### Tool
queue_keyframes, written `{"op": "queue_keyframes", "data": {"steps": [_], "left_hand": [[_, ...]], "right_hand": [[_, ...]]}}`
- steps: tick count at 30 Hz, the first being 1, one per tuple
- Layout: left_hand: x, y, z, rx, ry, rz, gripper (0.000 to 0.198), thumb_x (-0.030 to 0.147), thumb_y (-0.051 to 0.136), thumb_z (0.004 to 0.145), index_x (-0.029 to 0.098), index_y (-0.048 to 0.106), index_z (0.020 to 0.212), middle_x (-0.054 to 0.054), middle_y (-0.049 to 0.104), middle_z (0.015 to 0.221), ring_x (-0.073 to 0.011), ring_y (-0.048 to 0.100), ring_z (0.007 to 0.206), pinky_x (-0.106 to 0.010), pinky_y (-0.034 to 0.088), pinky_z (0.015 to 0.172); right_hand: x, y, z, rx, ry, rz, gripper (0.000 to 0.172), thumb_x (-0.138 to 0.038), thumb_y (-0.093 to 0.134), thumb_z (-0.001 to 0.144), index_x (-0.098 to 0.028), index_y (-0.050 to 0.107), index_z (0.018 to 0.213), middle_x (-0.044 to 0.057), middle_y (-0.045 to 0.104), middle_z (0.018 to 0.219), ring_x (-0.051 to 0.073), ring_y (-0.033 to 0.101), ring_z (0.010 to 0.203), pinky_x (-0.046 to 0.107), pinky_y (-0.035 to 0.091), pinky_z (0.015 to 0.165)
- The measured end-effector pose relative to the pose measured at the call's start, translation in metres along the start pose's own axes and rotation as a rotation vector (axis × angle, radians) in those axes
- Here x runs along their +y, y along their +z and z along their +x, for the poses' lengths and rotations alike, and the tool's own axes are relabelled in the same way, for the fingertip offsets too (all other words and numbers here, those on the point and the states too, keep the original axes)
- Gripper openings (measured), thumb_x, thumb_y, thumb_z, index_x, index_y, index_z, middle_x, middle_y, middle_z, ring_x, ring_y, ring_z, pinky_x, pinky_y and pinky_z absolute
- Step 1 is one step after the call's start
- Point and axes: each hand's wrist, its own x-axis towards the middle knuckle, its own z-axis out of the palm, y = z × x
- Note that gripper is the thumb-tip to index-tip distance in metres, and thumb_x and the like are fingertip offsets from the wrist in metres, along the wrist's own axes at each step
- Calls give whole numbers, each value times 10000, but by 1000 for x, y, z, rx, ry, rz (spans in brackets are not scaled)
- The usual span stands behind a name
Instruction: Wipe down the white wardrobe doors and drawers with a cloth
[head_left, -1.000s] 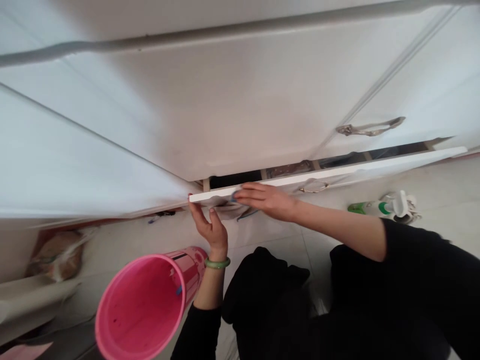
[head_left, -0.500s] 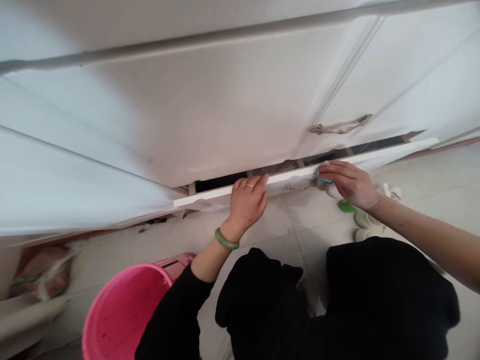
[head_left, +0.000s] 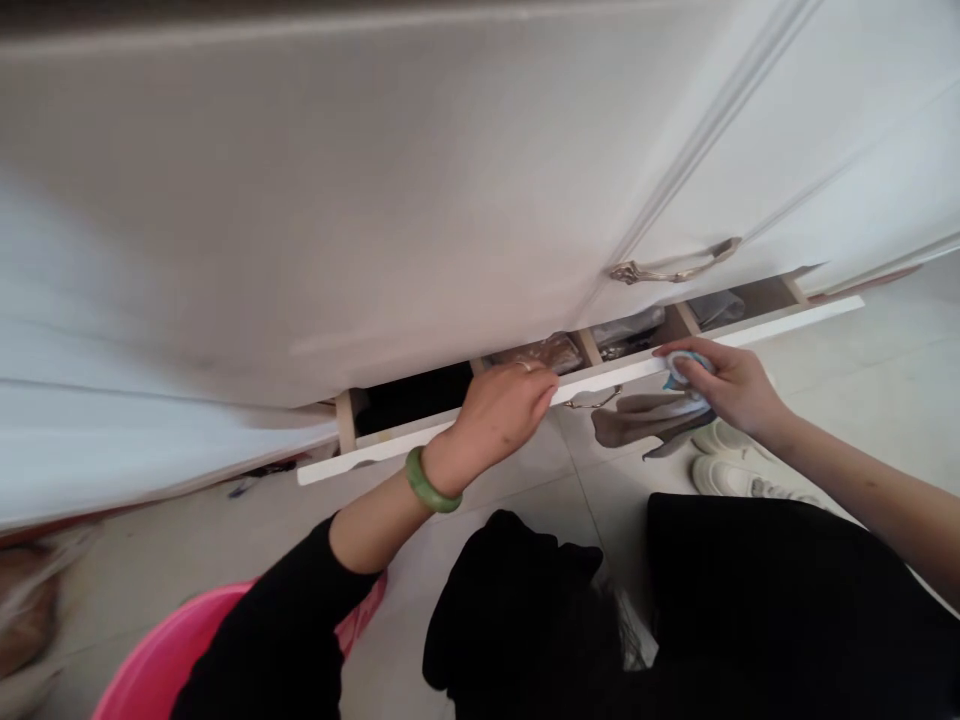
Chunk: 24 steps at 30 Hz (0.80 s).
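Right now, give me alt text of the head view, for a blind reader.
A person's bare left hand lies over the front edge of a partly open, divided white drawer, while the right hand holds a limp grey-brown cloth with some blue at the same edge. A round pink bin shows at lower left, partly hidden by the black left sleeve.

Drawer (head_left: pixel 405 434) under the left hand (head_left: pixel 504 405), bucket (head_left: pixel 154 655) to its left; cloth (head_left: pixel 634 418) in the right hand (head_left: pixel 739 385), shoes (head_left: pixel 721 478) below.
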Motion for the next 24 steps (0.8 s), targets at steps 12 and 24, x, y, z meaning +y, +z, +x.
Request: {"op": "queue_keyframes", "data": {"steps": [12,24], "left_hand": [[7,33,106,-227,190,-473,241,137,680,980,241,888,1045,-25,873,1097,-189,793,1001,-306,565,941],[1,45,109,-162,325,-520,210,171,680,1004,241,879,1010,-7,869,1033,-170,788,954,-298,550,956]], "right_hand": [[-32,-28,31,-347,308,73,577,-646,735,760,-165,803,1071,53,711,780,137,524,606,280,372,554],[-19,-32,46,-494,244,4,584,-661,690,843,-165,832,1116,42,689,721,119,501,587,252,330,542]]}}
